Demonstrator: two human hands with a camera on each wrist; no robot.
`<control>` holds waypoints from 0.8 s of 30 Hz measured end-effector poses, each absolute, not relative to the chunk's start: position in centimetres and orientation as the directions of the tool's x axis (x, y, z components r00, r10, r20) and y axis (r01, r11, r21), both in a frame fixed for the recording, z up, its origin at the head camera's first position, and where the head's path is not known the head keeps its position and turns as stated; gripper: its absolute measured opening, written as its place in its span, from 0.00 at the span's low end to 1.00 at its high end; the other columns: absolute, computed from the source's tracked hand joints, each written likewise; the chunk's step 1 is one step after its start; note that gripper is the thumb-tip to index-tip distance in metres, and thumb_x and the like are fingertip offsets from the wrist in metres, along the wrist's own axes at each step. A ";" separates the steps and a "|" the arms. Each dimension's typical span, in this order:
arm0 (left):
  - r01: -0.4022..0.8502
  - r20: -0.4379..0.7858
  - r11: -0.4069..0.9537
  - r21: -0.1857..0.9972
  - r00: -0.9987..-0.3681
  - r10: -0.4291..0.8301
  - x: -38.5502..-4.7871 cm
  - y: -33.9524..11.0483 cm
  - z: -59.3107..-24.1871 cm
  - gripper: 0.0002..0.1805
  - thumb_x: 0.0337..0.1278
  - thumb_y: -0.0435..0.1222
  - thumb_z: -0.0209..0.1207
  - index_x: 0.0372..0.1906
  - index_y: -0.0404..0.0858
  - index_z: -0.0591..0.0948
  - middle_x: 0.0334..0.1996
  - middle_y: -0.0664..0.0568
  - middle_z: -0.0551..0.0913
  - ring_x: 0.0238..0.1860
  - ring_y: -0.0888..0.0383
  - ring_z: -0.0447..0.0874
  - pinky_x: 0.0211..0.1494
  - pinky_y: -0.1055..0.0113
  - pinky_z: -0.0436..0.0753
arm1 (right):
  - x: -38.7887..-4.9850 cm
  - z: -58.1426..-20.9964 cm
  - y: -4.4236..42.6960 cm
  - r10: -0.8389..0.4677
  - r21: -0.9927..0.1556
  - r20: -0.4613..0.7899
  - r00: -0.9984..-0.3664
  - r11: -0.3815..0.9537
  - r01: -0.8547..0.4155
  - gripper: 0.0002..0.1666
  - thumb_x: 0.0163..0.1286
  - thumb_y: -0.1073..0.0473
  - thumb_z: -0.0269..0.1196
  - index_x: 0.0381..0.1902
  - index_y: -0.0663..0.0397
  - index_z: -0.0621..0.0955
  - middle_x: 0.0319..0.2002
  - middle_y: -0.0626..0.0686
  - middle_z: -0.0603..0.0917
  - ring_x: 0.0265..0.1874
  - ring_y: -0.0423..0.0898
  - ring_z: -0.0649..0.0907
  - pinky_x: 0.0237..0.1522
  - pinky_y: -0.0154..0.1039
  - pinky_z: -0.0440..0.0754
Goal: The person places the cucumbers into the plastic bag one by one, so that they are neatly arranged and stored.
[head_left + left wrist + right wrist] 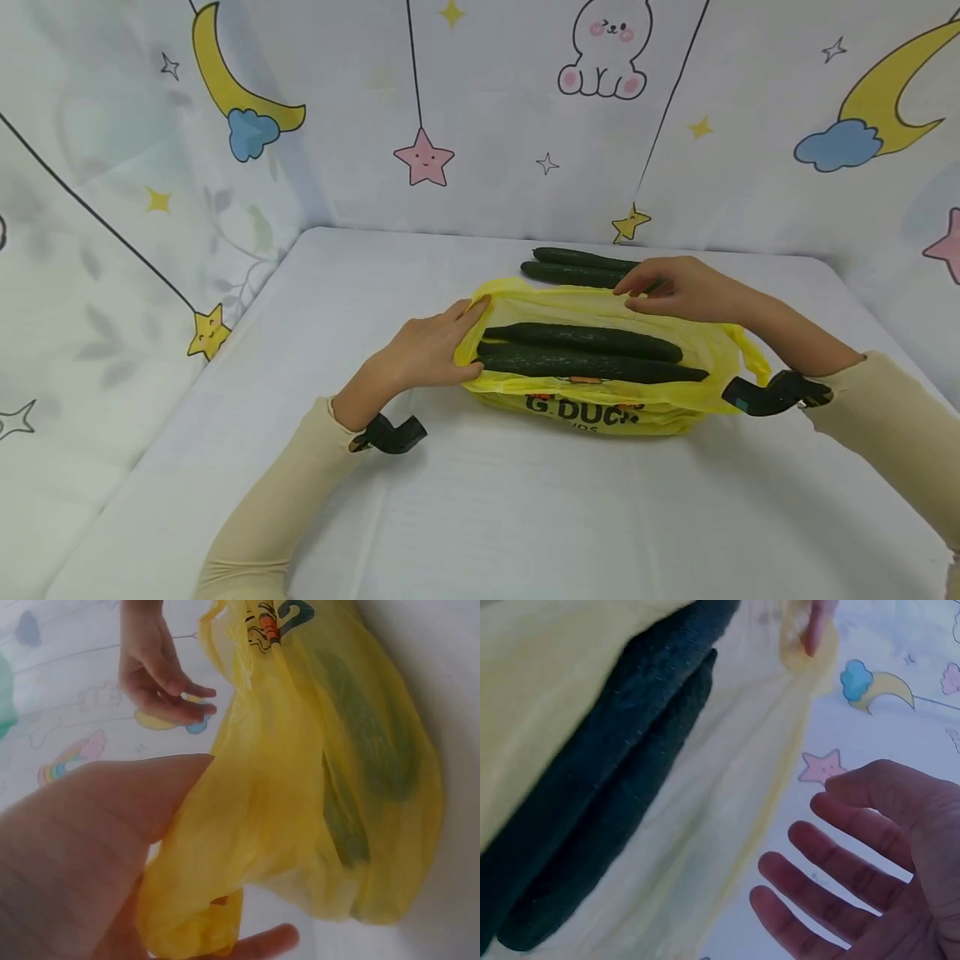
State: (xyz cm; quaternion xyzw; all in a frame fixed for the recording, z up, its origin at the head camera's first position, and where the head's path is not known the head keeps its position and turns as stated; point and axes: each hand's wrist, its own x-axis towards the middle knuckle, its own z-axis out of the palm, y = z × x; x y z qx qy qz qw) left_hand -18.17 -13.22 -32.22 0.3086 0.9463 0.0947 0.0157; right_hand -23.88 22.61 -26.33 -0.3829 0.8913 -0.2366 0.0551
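A yellow plastic bag point(525, 385) with dark lettering lies on the table, its mouth spread wide. Long dark green cucumbers point(585, 337) rest inside it, side by side; in the right wrist view two cucumbers point(622, 750) show within the bag. My left hand point(424, 350) grips the bag's left end, the plastic caught between thumb and fingers. Over the bag's back rim hovers my right hand point(678, 289), fingers loosely bent, holding nothing. Just behind the bag, two more cucumbers point(573, 274) lie on the table, their right ends hidden by the right hand.
A white cloth covers the table point(465, 517). Behind it hangs a pale backdrop point(495, 83) printed with moons, stars and a bear. Each wrist carries a small black camera, such as the left wrist camera point(393, 435).
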 end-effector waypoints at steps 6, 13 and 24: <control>0.576 0.017 0.792 0.201 -0.810 0.586 -18.2 -13.3 -32.3 0.47 0.59 0.49 0.57 0.78 0.38 0.51 0.71 0.38 0.62 0.51 0.47 0.82 0.24 0.66 0.75 | -24.9 -25.3 23.0 -0.688 -0.474 0.009 -0.726 0.636 -0.609 0.13 0.68 0.66 0.62 0.50 0.62 0.83 0.47 0.57 0.84 0.44 0.50 0.83 0.43 0.36 0.82; 0.582 0.000 0.786 0.207 -0.803 0.595 -18.2 -13.2 -32.2 0.47 0.59 0.48 0.58 0.78 0.37 0.51 0.71 0.39 0.63 0.39 0.51 0.83 0.22 0.68 0.72 | -26.0 -24.9 23.6 -0.665 -0.458 -0.036 -0.746 0.674 -0.579 0.12 0.69 0.64 0.61 0.49 0.60 0.83 0.48 0.57 0.84 0.43 0.42 0.83 0.44 0.30 0.80; 0.576 -0.004 0.791 0.206 -0.808 0.590 -18.4 -13.2 -32.5 0.46 0.59 0.47 0.58 0.78 0.37 0.51 0.70 0.39 0.64 0.34 0.53 0.82 0.22 0.67 0.72 | -28.3 -23.4 24.2 -0.641 -0.448 -0.148 -0.753 0.722 -0.527 0.16 0.72 0.60 0.59 0.55 0.60 0.81 0.54 0.59 0.82 0.54 0.59 0.80 0.52 0.54 0.77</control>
